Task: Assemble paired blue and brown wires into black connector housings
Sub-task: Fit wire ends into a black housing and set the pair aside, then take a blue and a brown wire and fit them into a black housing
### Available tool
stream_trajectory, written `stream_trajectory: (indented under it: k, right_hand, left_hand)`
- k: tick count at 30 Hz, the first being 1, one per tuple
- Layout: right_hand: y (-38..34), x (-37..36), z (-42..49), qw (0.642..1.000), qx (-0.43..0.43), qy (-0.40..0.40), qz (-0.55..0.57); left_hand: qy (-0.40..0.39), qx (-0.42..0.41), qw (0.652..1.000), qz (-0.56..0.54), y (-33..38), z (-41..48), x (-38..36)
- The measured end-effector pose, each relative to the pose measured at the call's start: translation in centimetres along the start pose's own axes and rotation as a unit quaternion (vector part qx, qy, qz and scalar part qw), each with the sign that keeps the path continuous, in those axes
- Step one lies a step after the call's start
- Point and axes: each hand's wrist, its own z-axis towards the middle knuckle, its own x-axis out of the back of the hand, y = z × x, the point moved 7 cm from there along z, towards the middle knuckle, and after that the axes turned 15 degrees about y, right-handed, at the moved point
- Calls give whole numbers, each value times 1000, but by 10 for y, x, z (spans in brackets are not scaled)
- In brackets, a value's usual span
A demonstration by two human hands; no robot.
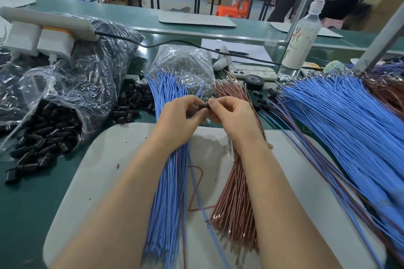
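Pinching the black connector housing (pixel 204 107), left hand (pixel 181 122) and right hand (pixel 231 120) hold it lengthwise left-to-right.

Bag of housings (pixel 52 124) left of wire bundles (pixel 168 192) on mat (pixel 98 166).

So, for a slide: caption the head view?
Wire assembly: left hand and right hand pinch a black connector housing over blue wires and brown wires.

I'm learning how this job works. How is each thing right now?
left hand, pinching the black housing
right hand, pinching it too
black housing, held up between both hands
plastic bag, open, housings spilling out
blue wires, lying bundled on the mat
brown wires, lying bundled beside them
bottle, upright, capped
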Motion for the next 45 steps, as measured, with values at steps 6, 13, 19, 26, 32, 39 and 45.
stream_trajectory:
  k: [6, 13, 19, 26, 32, 39, 45]
  right_hand:
    - [-17, 0, -5, 998, 8, 10, 62]
    - [-48, 8, -13, 953, -126, -95, 257]
    - [-102, 91, -31, 942, -34, -216, 256]
    - [-37, 190, 8, 927, 5, 77, -366]
    - [29, 180, 7, 862, -31, 137, -488]
    - [13, 170, 12, 874, -3, 188, -449]
    - [-63, 94, 19, 939, 120, 128, -295]
  left_hand:
    - [17, -12, 1000, 15, 16, 6, 11]
    - [-11, -83, 996, -20, 111, 30, 17]
    - [125, -102, 961, -226, 201, 74, 22]
    - [-25, 200, 937, -286, 134, 62, -127]
    - [-73, 261, 955, -120, 60, 14, -192]
    - [-152, 76, 986, 5, 82, 25, -169]
    - [-23, 150, 966, -209, 72, 48, -79]
